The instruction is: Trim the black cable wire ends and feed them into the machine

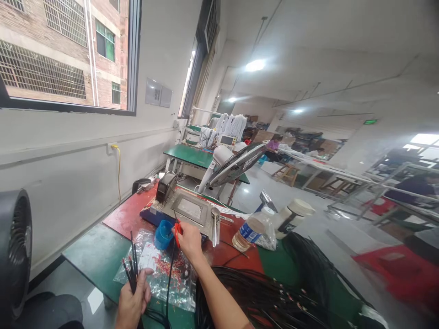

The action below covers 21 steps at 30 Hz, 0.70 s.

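The left hand is closed round a near-upright bundle of slim black cables with bared tips, below and left of the right hand, which grips a red-handled metal tool beside the blue plastic cup.

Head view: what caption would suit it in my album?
Left hand holding black cables, right hand gripping a red-handled tool beside a blue container.

Two hands, one red-handled tool, one cup, two fans
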{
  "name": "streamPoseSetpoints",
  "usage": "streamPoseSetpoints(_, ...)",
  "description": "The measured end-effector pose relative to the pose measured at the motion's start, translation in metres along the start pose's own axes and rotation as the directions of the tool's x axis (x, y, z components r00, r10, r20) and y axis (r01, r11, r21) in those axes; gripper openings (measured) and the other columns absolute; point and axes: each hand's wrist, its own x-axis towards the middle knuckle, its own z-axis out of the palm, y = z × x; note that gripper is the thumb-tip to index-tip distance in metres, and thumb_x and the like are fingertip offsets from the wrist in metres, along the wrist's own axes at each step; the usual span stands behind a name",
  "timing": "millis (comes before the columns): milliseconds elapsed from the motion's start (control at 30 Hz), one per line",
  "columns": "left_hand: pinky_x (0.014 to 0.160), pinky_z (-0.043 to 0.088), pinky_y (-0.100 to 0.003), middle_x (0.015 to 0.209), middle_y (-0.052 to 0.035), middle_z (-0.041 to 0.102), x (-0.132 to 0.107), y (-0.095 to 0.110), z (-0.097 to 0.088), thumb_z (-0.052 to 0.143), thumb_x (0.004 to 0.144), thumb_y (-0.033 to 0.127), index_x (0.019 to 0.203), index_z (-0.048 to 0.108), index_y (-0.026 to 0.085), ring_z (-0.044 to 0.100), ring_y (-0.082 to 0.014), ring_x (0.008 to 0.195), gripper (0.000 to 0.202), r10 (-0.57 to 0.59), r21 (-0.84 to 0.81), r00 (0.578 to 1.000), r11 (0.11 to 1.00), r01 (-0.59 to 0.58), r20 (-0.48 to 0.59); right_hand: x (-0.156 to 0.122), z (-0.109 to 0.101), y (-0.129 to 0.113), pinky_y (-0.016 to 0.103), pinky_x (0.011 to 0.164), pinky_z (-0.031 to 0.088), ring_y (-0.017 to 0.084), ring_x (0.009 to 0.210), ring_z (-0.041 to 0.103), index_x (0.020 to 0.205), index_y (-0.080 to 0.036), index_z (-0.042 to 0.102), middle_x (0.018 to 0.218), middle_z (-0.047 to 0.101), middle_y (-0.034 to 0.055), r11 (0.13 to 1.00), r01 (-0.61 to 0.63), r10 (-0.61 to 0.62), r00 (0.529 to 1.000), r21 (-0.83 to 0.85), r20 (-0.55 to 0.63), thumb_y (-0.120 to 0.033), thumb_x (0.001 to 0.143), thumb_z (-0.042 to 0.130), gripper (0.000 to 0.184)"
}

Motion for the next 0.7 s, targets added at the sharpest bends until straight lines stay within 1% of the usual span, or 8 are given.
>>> streamPoseSetpoints(133,0.032,0.024,-0.02,0.04,0.0072,0.043,0.0031,-0.0041,-0.0007,0.054,0.066,0.071,0.089,0.062,0.009,0.034,-0.0078,0.03,0.067,0.002,0.016,1.0,1.0,-0.002,-0.023,0.0001,0.0011,0.0004,0.024,0.052,0.02,0.012,0.063,0.057,0.072,-0.019,0.064,0.073,0.068,0.0035,0.999,0.023,-0.024,0.999,-0.046,-0.022,-0.037,0.087,0.049,0.029)
streamPoseSetpoints(367,0.031,0.023,-0.019,0.04,0.0071,0.043,0.0035,-0.0057,0.0006,0.056,0.067,0.068,0.089,0.063,0.009,0.034,-0.0069,0.03,0.064,0.016,0.007,0.998,1.0,-0.016,-0.053,-0.0003,-0.0035,-0.0039,0.026,0.053,0.019,0.012,0.064,0.057,0.074,-0.018,0.064,0.075,0.068,0.0036,0.994,0.047,-0.048,0.999,-0.102,-0.012,-0.035,0.086,0.052,0.024)
streamPoseSetpoints(500,0.032,0.024,-0.019,0.04,0.0071,0.043,0.0018,-0.0043,0.001,0.056,0.069,0.067,0.091,0.062,0.008,0.034,-0.0071,0.031,0.063,0.012,0.016,0.999,1.0,-0.012,-0.032,-0.0002,-0.0003,-0.0049,0.026,0.052,0.018,0.012,0.064,0.056,0.073,-0.019,0.064,0.074,0.067,0.0032,0.993,0.064,-0.065,0.998,-0.103,-0.004,-0.034,0.085,0.052,0.023)
streamPoseSetpoints(567,0.031,0.023,-0.019,0.041,0.007,0.043,0.0017,-0.004,0.0008,0.056,0.069,0.067,0.09,0.062,0.008,0.034,-0.0069,0.031,0.063,0.018,0.012,0.999,1.0,-0.017,-0.043,0.0002,0.0019,-0.0044,0.026,0.052,0.017,0.012,0.063,0.056,0.071,-0.019,0.064,0.073,0.067,0.0029,0.993,0.071,-0.072,0.997,-0.094,-0.01,-0.033,0.085,0.053,0.022)
streamPoseSetpoints(633,0.031,0.023,-0.018,0.04,0.0069,0.044,0.0024,-0.0043,0.0008,0.057,0.068,0.067,0.089,0.062,0.009,0.034,-0.0068,0.03,0.062,0.021,0.002,0.999,1.0,-0.021,-0.047,0.0007,0.0007,-0.0032,0.025,0.052,0.018,0.011,0.06,0.054,0.069,-0.018,0.063,0.07,0.066,0.0025,0.993,0.084,-0.087,0.996,-0.077,-0.034,-0.031,0.084,0.054,0.022)
streamPoseSetpoints(700,0.03,0.022,-0.018,0.04,0.0069,0.044,0.0036,-0.0056,0.0011,0.058,0.067,0.067,0.086,0.063,0.009,0.034,-0.0065,0.029,0.062,0.021,-0.005,0.999,1.0,-0.022,-0.044,0.0016,-0.0075,-0.0005,0.024,0.052,0.02,0.01,0.058,0.052,0.067,-0.017,0.061,0.067,0.064,0.0019,0.991,0.121,-0.125,0.988,-0.049,-0.089,-0.029,0.084,0.054,0.022)
